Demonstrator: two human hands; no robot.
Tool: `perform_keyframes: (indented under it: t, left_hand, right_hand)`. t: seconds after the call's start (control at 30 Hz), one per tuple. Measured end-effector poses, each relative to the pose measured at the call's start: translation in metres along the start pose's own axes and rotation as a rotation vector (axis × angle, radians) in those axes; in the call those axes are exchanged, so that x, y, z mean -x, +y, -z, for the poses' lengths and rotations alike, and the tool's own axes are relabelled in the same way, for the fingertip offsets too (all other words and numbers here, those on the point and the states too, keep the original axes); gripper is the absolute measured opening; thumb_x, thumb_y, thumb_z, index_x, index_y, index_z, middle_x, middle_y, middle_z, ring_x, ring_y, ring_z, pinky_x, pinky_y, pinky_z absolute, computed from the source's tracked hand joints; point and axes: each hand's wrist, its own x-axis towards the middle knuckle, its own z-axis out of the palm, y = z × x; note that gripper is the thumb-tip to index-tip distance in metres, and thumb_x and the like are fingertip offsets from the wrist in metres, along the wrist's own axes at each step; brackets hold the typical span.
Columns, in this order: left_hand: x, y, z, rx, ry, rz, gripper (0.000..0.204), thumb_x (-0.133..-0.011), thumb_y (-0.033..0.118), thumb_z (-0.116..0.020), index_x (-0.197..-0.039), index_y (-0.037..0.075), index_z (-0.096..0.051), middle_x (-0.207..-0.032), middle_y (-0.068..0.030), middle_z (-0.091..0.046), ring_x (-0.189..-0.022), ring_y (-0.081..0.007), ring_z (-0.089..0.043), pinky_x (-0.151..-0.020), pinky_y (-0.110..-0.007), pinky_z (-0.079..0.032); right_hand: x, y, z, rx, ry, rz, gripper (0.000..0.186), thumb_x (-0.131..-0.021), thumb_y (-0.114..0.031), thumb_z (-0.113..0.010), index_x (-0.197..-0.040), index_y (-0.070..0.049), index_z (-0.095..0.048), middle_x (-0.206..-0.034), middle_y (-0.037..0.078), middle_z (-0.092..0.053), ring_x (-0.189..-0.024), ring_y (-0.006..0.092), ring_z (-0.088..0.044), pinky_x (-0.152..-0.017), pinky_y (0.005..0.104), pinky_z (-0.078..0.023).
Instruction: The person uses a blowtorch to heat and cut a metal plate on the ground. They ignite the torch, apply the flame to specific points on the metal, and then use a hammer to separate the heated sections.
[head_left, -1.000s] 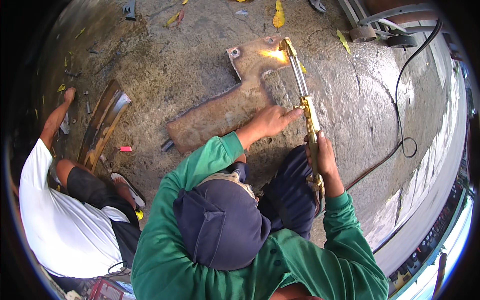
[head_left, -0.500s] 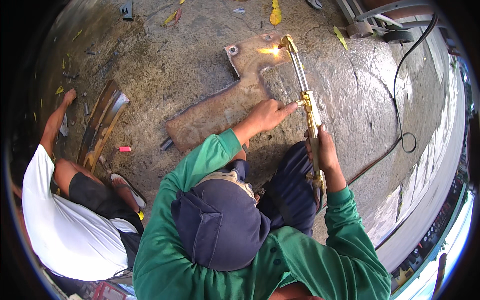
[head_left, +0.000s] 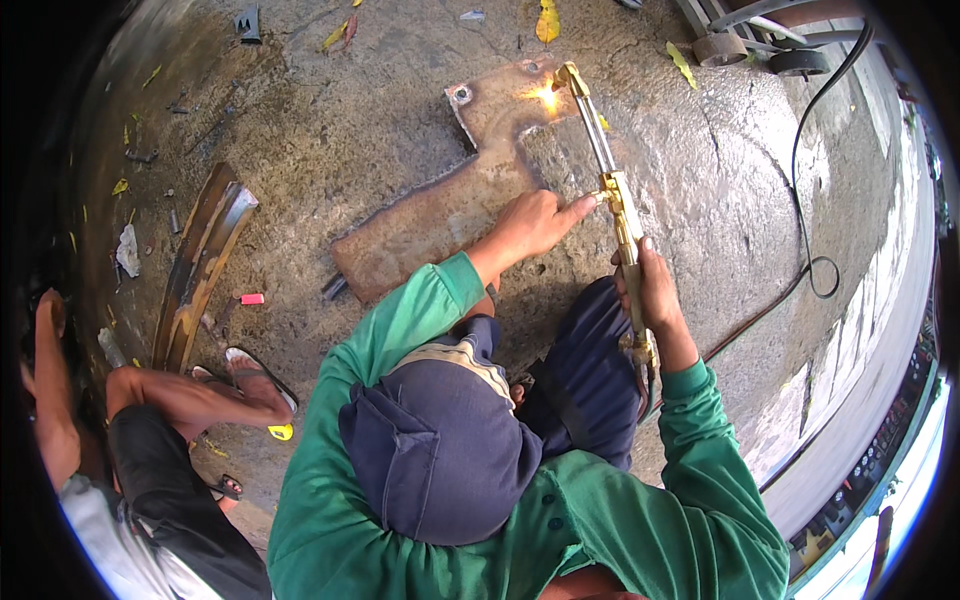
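My right hand (head_left: 655,285) is wrapped around the handle of a brass cutting torch (head_left: 617,205). My left hand (head_left: 532,220) reaches across from the left, its fingertips pinched at a small valve knob (head_left: 600,197) on the torch's side. The angled torch head points down at a rusty, irregular steel plate (head_left: 430,222) lying on the ground. A bright orange flame (head_left: 548,97) glows on the plate's far part, close to the nozzle. A round hole (head_left: 462,94) shows near the plate's far left corner.
A dark hose (head_left: 797,190) loops along the right. Curved steel pieces (head_left: 205,265) lie at left, near a small pink object (head_left: 251,299). Another person's bent leg (head_left: 190,395) is at lower left. A wheeled metal frame (head_left: 750,45) stands far right. A navy head covering (head_left: 435,450) blocks the lower middle.
The flame spot has shifted slightly right and looks rounder. The torch has moved only a little. The person at lower left has leaned back, farther toward the lower left corner.
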Motion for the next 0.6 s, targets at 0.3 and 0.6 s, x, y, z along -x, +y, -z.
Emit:
perform_keyframes:
  t: [0.3,0.6]
  left_hand:
    - [-0.0015,0.0047,0.0051,-0.061,-0.013,0.019,0.090,-0.094,0.080,-0.045,-0.077,-0.005,-0.068,-0.069,-0.0244,-0.064,-0.075,-0.0420,-0.069,-0.071,-0.054,-0.051]
    - [-0.0003,0.0053,0.0058,-0.060,0.017,0.032,0.090,-0.093,0.080,-0.047,-0.074,-0.006,-0.067,-0.067,-0.0257,-0.063,-0.073,-0.0439,-0.068,-0.070,-0.055,-0.050]
  right_hand:
    - [-0.0053,0.0027,0.0019,0.023,0.006,-0.014,0.072,-0.104,-0.068,-0.035,-0.102,-0.002,-0.064,-0.063,0.002,-0.055,-0.047,0.0123,-0.052,-0.044,0.0288,-0.045]
    - [-0.0052,0.0022,0.0014,0.037,0.011,-0.014,0.073,-0.104,-0.069,-0.035,-0.103,-0.002,-0.064,-0.063,0.003,-0.055,-0.047,0.0129,-0.052,-0.045,0.0291,-0.045]
